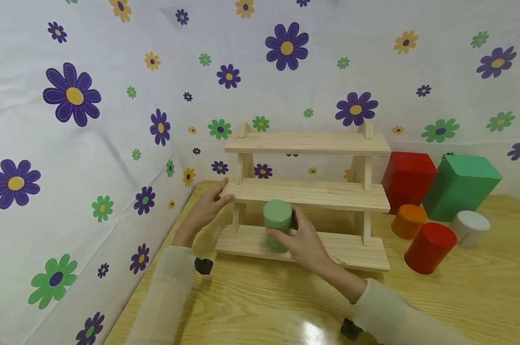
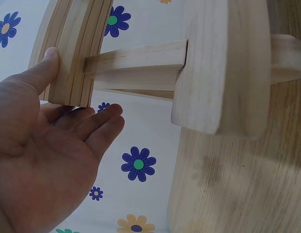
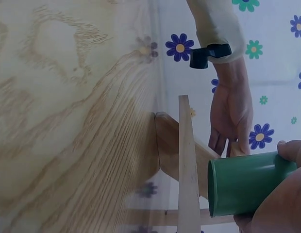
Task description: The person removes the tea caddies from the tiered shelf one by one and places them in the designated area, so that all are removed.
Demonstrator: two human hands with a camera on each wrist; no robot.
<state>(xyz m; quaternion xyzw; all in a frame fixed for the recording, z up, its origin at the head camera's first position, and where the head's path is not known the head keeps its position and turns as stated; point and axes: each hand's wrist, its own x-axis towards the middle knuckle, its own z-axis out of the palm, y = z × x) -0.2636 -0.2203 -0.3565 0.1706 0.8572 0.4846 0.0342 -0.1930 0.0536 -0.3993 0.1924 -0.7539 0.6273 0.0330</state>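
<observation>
A light wooden three-tier display stand [image 1: 305,191] stands on the table. My left hand [image 1: 208,206] grips the left end of its middle shelf; in the left wrist view the thumb lies against the shelf end [image 2: 75,58] and some fingers pass behind it. My right hand [image 1: 307,242] holds an upright green canister [image 1: 278,225] around its side, thumb in front. The canister is over the left part of the bottom shelf [image 1: 346,249]. In the right wrist view a narrow gap shows between the green canister [image 3: 242,187] and the shelf board [image 3: 188,170].
Right of the stand are an orange canister [image 1: 408,221], a red canister [image 1: 430,248] and a white canister [image 1: 471,227]. Behind them stand a red box [image 1: 408,179] and a green box [image 1: 462,187]. A flower-print cloth [image 1: 126,129] hangs at the left and back of the wooden table [image 1: 260,302].
</observation>
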